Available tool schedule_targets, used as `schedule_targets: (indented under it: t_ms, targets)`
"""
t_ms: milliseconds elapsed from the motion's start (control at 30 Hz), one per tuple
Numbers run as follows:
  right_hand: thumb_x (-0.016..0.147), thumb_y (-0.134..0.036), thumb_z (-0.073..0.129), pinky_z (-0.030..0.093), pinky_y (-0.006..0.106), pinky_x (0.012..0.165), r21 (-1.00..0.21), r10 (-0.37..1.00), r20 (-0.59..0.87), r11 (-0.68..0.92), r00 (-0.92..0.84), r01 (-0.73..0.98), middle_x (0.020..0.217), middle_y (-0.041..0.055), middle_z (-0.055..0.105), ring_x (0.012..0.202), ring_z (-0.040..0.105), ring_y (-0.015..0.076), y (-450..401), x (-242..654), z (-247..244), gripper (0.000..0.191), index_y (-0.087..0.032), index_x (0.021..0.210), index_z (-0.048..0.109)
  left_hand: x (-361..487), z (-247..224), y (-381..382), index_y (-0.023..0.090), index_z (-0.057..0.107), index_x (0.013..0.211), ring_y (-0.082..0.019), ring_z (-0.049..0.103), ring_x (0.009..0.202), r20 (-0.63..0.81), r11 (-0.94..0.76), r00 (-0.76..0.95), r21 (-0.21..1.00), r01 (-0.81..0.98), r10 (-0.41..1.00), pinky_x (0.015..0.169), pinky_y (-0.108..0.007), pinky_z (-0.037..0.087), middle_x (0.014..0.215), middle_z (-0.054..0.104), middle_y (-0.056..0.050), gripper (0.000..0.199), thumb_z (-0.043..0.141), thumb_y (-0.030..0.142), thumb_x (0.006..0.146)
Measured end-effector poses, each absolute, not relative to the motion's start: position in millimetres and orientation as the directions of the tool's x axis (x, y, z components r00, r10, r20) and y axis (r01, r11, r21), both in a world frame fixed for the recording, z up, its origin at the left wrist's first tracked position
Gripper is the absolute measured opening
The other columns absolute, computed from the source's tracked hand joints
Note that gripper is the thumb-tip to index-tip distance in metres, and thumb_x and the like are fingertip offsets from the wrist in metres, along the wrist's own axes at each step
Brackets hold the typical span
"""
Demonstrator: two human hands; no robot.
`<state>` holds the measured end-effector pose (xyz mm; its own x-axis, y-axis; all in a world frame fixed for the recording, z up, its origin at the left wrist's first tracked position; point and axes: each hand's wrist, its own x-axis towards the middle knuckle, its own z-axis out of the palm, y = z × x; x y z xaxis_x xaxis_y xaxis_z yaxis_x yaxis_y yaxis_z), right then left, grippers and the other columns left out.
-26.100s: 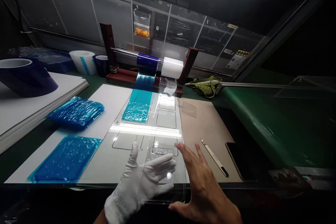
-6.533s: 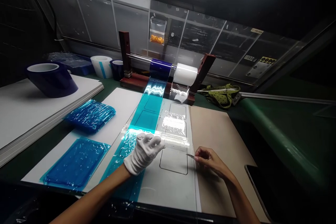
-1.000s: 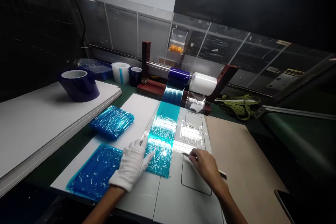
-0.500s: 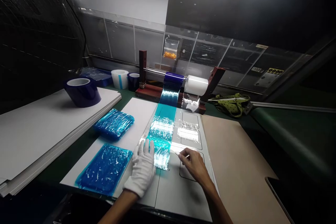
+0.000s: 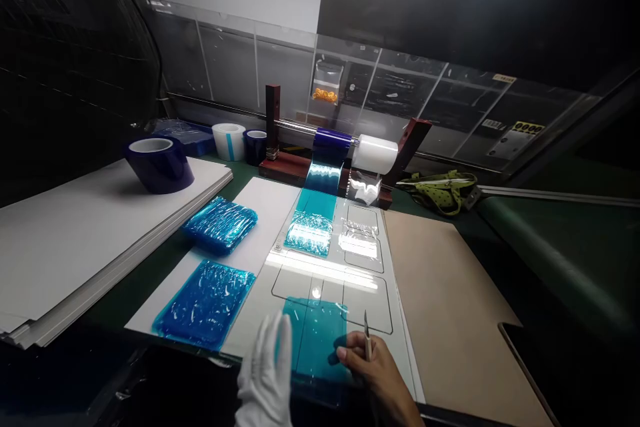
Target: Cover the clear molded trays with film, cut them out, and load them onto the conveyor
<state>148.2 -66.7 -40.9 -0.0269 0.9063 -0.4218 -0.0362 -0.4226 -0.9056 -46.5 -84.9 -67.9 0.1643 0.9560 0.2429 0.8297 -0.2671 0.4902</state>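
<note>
A separate piece of translucent blue film (image 5: 317,333) hangs over the near edge of the marked board (image 5: 260,300). My left hand (image 5: 267,373), in a white glove, is at its left edge with fingers upright; whether they grip it is unclear. My bare right hand (image 5: 373,363) holds a thin pointed blade (image 5: 367,330) upright at the film's right side. Farther back, the blue film strip (image 5: 320,203) runs down from a dark blue roll (image 5: 333,140) on a rod and ends on the board. Clear film (image 5: 360,233) lies beside it.
Two stacks of blue film pieces (image 5: 205,303) are at the left. Beyond them are white sheets (image 5: 100,233) with a large blue tape roll (image 5: 157,167). Brown board (image 5: 445,280) lies right, with a green pouch (image 5: 443,190) behind. A wooden stand (image 5: 285,170) holds the rolls.
The lower blue piece is now apart from the strip and nearer to me. Both hands have moved toward the near edge, and the blade now points up. The view has tilted slightly.
</note>
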Motion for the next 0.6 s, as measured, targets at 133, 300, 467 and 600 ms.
schedule_targets:
  t_ms: [133,300,467,600]
  targets:
    - [0.064,-0.048,0.08,0.025,0.021,0.05,-0.913,0.925,-0.375,-0.379,-0.056,-0.149,0.055,-0.0044,0.05,0.05,0.033,0.0066,-74.5,145.9,-19.6,0.041,-0.018,0.065,0.052,-83.6,-52.9,-66.2,0.025,0.014,0.148,-0.034,0.042,0.133,-0.214,0.195,0.047,0.945,0.262,0.976,0.103,-0.052,0.045,0.147,0.04,-0.017,0.101,0.069,0.054,0.068]
    - [0.066,-0.053,0.076,0.038,0.025,0.06,-0.949,0.955,-0.296,-0.293,0.01,-0.117,0.089,0.005,0.065,0.058,0.044,0.0102,-75.3,137.5,1.5,0.048,-0.02,0.098,0.065,-114.7,-36.2,-39.9,0.019,0.055,0.117,-0.026,0.069,0.095,-0.467,0.476,0.1,0.873,-0.102,0.878,0.086,-0.038,0.057,0.104,0.071,-0.009,0.066,0.077,0.049,0.063]
    - [0.072,-0.056,0.07,0.034,0.023,0.048,-0.958,0.938,-0.282,-0.287,0.201,-0.001,0.07,-0.001,0.053,0.055,0.039,0.0113,-71.6,149.8,-1.6,0.041,-0.022,0.095,0.065,-171.2,-21.8,-8.8,0.019,0.064,0.098,-0.017,0.069,0.086,-0.362,0.34,-0.322,0.932,-0.124,0.875,0.075,-0.024,0.057,0.093,0.072,-0.003,0.045,0.082,0.034,0.06]
    - [0.074,-0.06,0.066,0.048,0.027,0.056,-0.937,0.924,-0.234,-0.297,0.303,0.183,0.069,0.0011,0.057,0.062,0.052,0.017,-70.1,162.5,-13.0,0.052,-0.023,0.111,0.068,-208.1,-22.5,16.6,0.018,0.068,0.093,-0.013,0.067,0.07,-0.336,0.325,-0.392,0.941,-0.096,0.856,0.062,-0.019,0.056,0.083,0.072,-0.001,0.033,0.078,0.032,0.065]
